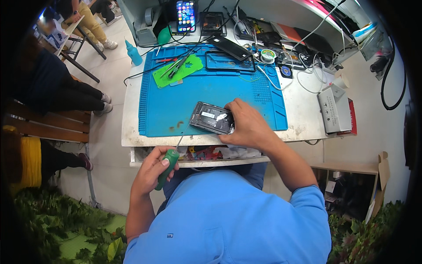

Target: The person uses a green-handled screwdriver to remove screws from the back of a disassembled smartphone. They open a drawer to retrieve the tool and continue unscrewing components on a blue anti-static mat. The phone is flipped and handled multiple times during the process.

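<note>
My left hand [150, 171] grips a green-handled tool [166, 171] below the workbench's front edge. Its thin metal shaft angles up to the lower left corner of a phone with its back off [206, 119], showing dark innards and a white label. My right hand [248, 130] clasps that phone by its right end over the front of a blue mat [263, 114]; some fingertips are behind it. Farther back on the mat are a green pad [189, 66] with tools on it, a black phone frame [213, 61] and a spool [268, 56].
A turquoise bottle [134, 55], upright lit phone [186, 15], cables and parts crowd the back. An open drawer [145, 163] sits under the front edge. A white box [332, 110] is at the right. People's legs [70, 92] are at the left, a wooden cabinet [347, 167] lower right.
</note>
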A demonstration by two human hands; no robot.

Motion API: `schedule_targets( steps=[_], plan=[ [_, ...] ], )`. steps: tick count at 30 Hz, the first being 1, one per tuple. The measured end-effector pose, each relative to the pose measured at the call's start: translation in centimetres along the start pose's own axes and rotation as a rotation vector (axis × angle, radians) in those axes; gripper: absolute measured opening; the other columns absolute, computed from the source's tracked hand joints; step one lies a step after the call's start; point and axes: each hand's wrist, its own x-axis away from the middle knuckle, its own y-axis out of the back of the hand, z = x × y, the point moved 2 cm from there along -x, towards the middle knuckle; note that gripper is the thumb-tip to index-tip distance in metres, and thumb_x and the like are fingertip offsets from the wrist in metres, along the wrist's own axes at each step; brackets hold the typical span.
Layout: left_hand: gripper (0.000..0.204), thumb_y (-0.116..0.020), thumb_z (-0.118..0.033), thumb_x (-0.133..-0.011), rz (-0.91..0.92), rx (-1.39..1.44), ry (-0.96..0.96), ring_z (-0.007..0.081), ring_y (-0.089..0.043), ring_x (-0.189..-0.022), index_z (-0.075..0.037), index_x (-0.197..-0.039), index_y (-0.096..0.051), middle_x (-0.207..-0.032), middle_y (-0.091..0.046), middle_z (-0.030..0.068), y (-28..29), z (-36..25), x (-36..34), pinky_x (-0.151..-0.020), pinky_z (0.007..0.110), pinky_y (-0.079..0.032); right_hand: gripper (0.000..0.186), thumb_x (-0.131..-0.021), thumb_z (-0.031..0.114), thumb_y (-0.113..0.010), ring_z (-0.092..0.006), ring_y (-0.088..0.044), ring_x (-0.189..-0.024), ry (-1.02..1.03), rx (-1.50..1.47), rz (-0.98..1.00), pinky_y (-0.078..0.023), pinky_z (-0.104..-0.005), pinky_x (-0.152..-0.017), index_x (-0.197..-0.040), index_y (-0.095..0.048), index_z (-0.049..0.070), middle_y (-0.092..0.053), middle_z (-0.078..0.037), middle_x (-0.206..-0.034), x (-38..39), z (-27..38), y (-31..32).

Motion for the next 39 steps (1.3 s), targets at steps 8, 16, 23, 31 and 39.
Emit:
schedule_targets(
  steps=[8, 16, 23, 31, 39],
  plan=[
    [0.048, -0.061, -0.024, -0.113, -0.046, -0.016, -0.037, 0.0141, -0.068, -0.086, 0.002, -0.154, -0.056, -0.112, -0.075, 0.0135, -0.3, -0.4, 0.1, -0.075, 0.030, -0.056, 0.083, -0.095, 0.049, -0.086, -0.0372, -0.072, -0.119, -0.067, -0.268, 0.169, -0.059, -0.0491, -0.102, -0.153, -0.063, -0.006, -0.072, -0.023, -0.132, -0.2, -1.9, 0.9],
    [0.055, -0.064, -0.033, -0.109, -0.057, -0.017, -0.078, 0.0169, -0.069, -0.081, 0.001, -0.151, -0.057, -0.107, -0.075, 0.0173, -1.1, 0.6, 0.2, -0.071, 0.031, -0.057, 0.076, -0.118, 0.062, -0.059, -0.0297, -0.082, -0.082, -0.403, -1.234, 0.591, -0.070, -0.0454, -0.068, -0.147, -0.064, -0.008, -0.082, -0.023, -0.113, -5.0, -8.3, 4.1],
    [0.051, -0.063, -0.026, -0.111, -0.055, 0.025, -0.035, 0.0151, -0.070, -0.086, 0.001, -0.154, -0.056, -0.113, -0.076, 0.0146, 0.0, 1.6, 1.2, -0.075, 0.030, -0.057, 0.072, -0.122, 0.057, -0.052, -0.0330, -0.083, -0.086, -0.402, -1.344, 0.657, -0.070, -0.0478, -0.068, -0.154, -0.058, -0.007, -0.081, -0.026, -0.116, -5.5, -8.4, 4.2],
    [0.053, -0.065, -0.032, -0.108, -0.068, 0.003, -0.041, 0.0169, -0.069, -0.080, 0.001, -0.148, -0.059, -0.107, -0.076, 0.0167, -0.7, 1.7, 0.7, -0.070, 0.030, -0.057, 0.067, -0.123, 0.047, -0.051, -0.0331, -0.082, -0.086, -0.431, -1.249, 0.645, -0.067, -0.0441, -0.061, -0.156, -0.055, -0.011, -0.081, -0.028, -0.118, -6.1, -8.1, 4.8],
    [0.051, -0.061, -0.025, -0.113, -0.010, 0.046, -0.028, 0.0144, -0.070, -0.085, 0.001, -0.155, -0.056, -0.112, -0.076, 0.0146, 0.0, 2.4, 0.6, -0.074, 0.030, -0.057, 0.066, -0.122, 0.046, -0.050, -0.0322, -0.081, -0.080, -0.467, -1.309, 0.646, -0.065, -0.0437, -0.056, -0.156, -0.054, -0.010, -0.080, -0.030, -0.115, -6.5, -8.3, 4.7]
  ],
)
